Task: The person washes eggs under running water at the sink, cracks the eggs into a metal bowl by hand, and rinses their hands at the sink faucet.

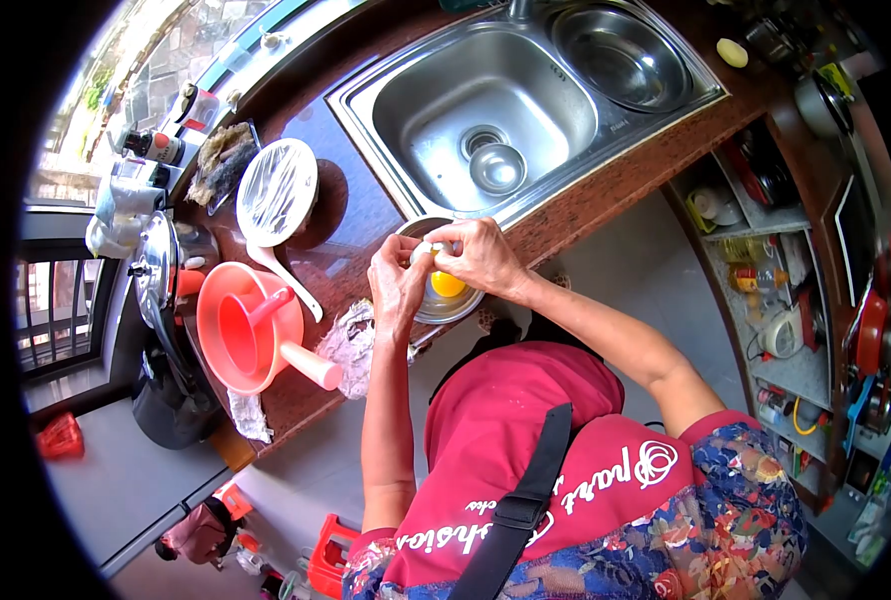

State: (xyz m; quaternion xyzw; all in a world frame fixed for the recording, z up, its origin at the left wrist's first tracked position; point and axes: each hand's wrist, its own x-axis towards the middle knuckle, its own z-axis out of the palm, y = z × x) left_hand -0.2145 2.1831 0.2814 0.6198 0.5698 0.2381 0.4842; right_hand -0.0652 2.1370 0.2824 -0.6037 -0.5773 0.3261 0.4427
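Note:
Both hands meet over a metal bowl (451, 305) at the counter's front edge, left of the sink. A yellow egg yolk (448, 284) shows in or just above the bowl, below the fingers. My left hand (398, 275) has its fingers closed round a small white piece (423, 252) that looks like eggshell. Opposite it, my right hand (480, 256) pinches the other side of the white shell, its fingertips nearly touching those of my left hand. The fingers hide part of the shell and of the bowl's rim.
Behind lies a steel sink (416, 110) holding a small metal bowl (498, 168). At the left are a plastic-covered white bowl (278, 190), a white spoon (291, 280), a pink dipper (228, 350) and a cloth (350, 350). A person (201, 532) is at the lower left.

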